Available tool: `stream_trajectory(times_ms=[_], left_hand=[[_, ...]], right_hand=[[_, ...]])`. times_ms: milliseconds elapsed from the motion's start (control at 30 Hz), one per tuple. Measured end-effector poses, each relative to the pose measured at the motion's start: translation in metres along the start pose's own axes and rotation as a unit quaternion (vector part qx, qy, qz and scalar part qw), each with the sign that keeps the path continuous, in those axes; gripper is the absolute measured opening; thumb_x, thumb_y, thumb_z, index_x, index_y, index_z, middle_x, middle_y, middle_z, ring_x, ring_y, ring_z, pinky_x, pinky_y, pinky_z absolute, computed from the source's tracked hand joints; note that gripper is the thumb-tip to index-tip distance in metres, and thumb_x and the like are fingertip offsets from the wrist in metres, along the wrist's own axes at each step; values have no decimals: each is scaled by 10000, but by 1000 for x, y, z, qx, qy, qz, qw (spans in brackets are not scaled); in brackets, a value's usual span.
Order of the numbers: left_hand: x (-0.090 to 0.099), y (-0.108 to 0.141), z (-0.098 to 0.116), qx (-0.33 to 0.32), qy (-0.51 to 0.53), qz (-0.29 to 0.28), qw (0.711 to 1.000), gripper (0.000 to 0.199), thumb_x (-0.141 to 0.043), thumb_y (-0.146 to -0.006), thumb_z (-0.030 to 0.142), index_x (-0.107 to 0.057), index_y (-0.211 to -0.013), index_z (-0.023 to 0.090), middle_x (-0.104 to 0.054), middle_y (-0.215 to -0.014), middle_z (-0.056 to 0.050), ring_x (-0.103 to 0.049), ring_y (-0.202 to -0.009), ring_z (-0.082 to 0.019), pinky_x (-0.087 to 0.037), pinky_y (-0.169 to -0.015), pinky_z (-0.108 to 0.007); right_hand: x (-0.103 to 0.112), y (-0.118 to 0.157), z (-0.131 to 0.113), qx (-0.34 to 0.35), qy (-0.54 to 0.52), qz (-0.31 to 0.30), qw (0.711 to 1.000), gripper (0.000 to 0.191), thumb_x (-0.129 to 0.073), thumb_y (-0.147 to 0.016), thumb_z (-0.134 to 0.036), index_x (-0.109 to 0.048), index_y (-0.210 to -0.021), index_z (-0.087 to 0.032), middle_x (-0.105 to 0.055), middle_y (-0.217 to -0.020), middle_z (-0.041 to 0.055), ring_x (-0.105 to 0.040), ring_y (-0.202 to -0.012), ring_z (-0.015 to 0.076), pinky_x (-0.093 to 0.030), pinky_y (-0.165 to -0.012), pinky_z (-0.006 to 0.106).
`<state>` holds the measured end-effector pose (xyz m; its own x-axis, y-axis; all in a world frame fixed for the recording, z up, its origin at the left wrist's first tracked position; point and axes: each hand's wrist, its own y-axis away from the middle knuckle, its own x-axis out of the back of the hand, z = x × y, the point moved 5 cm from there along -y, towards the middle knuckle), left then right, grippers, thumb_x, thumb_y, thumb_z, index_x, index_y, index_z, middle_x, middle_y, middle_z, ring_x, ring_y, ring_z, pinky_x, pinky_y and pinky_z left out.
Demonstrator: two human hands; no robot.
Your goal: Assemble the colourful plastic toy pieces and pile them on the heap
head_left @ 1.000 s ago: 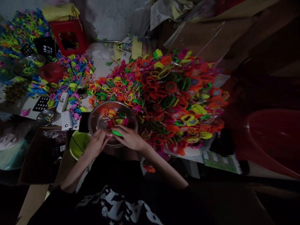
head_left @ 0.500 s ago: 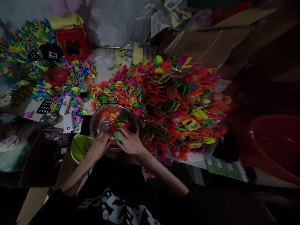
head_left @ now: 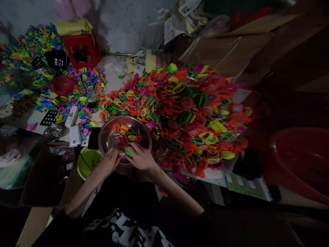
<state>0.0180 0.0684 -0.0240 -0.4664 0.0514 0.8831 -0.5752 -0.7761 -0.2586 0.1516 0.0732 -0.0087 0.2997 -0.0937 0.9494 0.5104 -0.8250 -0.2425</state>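
My right hand point(head_left: 141, 156) is closed on a green toy watch point(head_left: 130, 151) over the near part of a metal bowl point(head_left: 102, 135). Close beside it, my left hand point(head_left: 111, 160) pinches a small pale piece point(head_left: 121, 154) at the watch's left side. Whether that piece is joined to the watch cannot be made out. Inside the bowl, beyond my fingers, lie several orange, pink, yellow and green watches point(head_left: 124, 128).
A large heap of bright watches point(head_left: 190, 116) spreads behind and right of the bowl. A yellow-green bowl point(head_left: 86, 161) stands at the left. Further off are a red stool point(head_left: 93, 51), a power strip point(head_left: 71, 116) and a red basin point(head_left: 300, 154).
The view has shifted slightly. Both hands stay over the bowl, and the green watch and the pale piece between them show a little more clearly.
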Motion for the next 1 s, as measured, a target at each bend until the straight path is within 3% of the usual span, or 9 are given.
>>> stream_trajectory(times_ms=[433,800,1000], left_hand=[[5,-2,5,-18,-36,12,999,167,-367,-956,257,-503,-962,161,-601,-873,-71,-559,-853,-210,-508,-750,-345],[-3,0,2,-21,-14,26,999,179,-368,-955,271,-503,-909,161,-587,-830,-63,-556,-836,-200,-507,-743,-334],[-3,-1,-2,15,28,34,999,135,-416,-938,239,-523,-961,158,-600,-863,-65,-578,-852,-191,-512,-742,-315]], right_hand=[[-1,0,-3,1,-21,-8,1000,181,-475,-923,-252,-591,-1038,-175,-622,-1048,95,-608,-931,196,-502,-701,266],[-2,5,-8,108,47,12,993,170,-437,-925,-187,-594,-962,-135,-640,-938,91,-584,-868,197,-481,-648,278],[-10,2,-4,42,-6,-11,999,147,-447,-913,-162,-584,-966,-144,-645,-940,100,-602,-878,206,-487,-690,292]])
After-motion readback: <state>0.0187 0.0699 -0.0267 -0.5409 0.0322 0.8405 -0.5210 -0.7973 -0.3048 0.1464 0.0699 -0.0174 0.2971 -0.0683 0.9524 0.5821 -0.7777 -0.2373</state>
